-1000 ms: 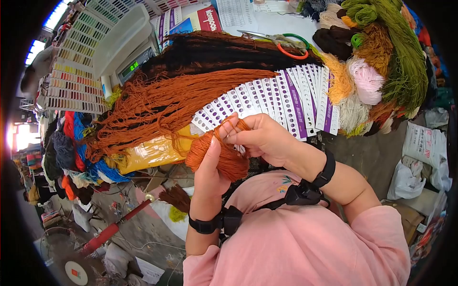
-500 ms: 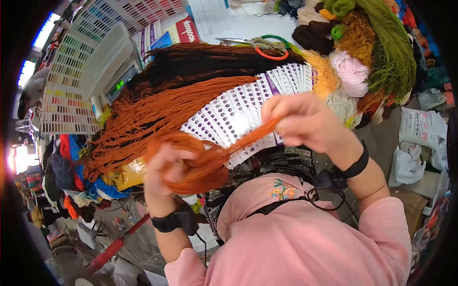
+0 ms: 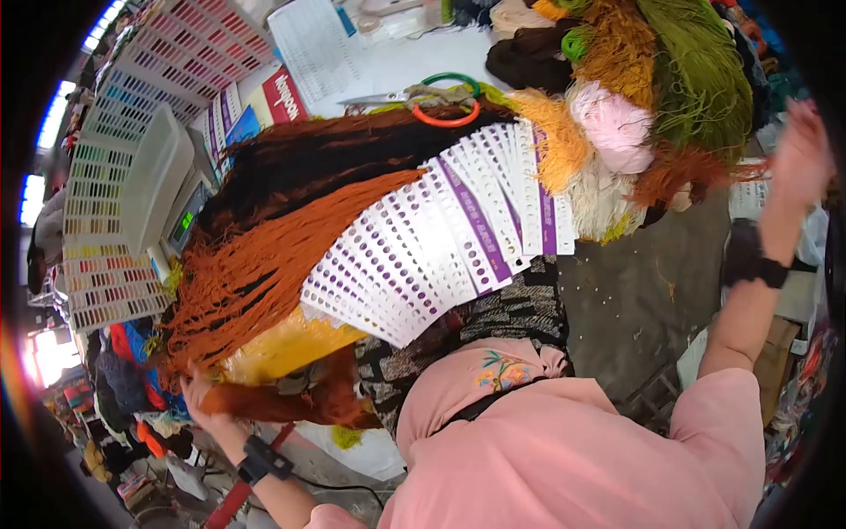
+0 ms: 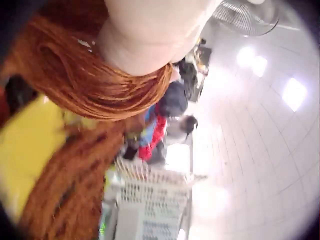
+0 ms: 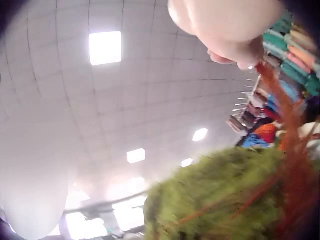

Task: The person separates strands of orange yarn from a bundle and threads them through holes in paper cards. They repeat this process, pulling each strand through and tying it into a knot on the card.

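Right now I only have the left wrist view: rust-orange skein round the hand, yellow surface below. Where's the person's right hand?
Observer: Head view has the right hand raised far out to the right, past the olive-green yarn.

Engineer: Empty?

Observer: No. Right wrist view shows rust-orange strands trailing from its fingertips.

Engineer: Anything sharp on the table?

Observer: Yes, scissors with one green and one red-orange handle loop, by the far edge of the dark yarn.
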Available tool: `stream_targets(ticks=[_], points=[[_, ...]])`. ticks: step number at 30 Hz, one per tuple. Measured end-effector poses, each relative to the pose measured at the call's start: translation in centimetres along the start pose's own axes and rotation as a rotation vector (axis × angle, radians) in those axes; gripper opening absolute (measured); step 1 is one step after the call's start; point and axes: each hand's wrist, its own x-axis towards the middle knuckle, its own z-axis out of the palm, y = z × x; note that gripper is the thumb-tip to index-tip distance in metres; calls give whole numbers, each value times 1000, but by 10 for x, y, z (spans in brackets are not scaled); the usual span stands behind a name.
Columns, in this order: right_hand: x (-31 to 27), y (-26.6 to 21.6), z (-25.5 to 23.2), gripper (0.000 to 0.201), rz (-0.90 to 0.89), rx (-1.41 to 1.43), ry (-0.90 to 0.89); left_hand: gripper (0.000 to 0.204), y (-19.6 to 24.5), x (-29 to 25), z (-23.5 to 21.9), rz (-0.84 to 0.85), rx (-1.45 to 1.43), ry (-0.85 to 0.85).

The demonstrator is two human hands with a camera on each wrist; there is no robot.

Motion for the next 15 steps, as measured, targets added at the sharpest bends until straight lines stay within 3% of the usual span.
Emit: stream_targets(ticks=[1, 2, 3, 4, 5, 6, 7, 8, 10, 11, 14, 15], points=[[-20, 4, 47, 16, -62, -423, -133, 45, -77, 46, 32, -66, 6, 65], [-48, 11, 95, 16, -160, -832, -270, 42, -123, 83, 36, -108, 7, 129], [-72, 23, 141, 16, -148, -901, -411, 34, -159, 114, 36, -203, 10, 185], [-91, 59, 162, 13, 348, -124, -442, 25, -198, 138, 36, -46, 331, 321], [-112, 85, 188, 11, 465, -151, -458, 19, -229, 162, 29, -156, 306, 286], [-128, 126, 203, 8, 474, -160, -555, 17, -263, 183, 37, -345, 276, 277], [-145, 148, 218, 8, 588, -119, -597, 17, -302, 195, 48, -269, 494, 468], [-162, 173, 226, 9, 543, -197, -604, 19, -325, 208, 42, -400, 631, 365], [-182, 195, 237, 9, 477, -343, -596, 21, -370, 228, 28, -445, 1112, 296], [-192, 201, 240, 10, 391, -407, -590, 19, -387, 234, 19, -513, 1213, 302], [-212, 203, 242, 10, 146, -556, -591, 8, -429, 245, -7, -576, 1216, 489], [-215, 202, 242, 10, 150, -549, -592, 7, -432, 249, -17, -568, 1282, 448]])
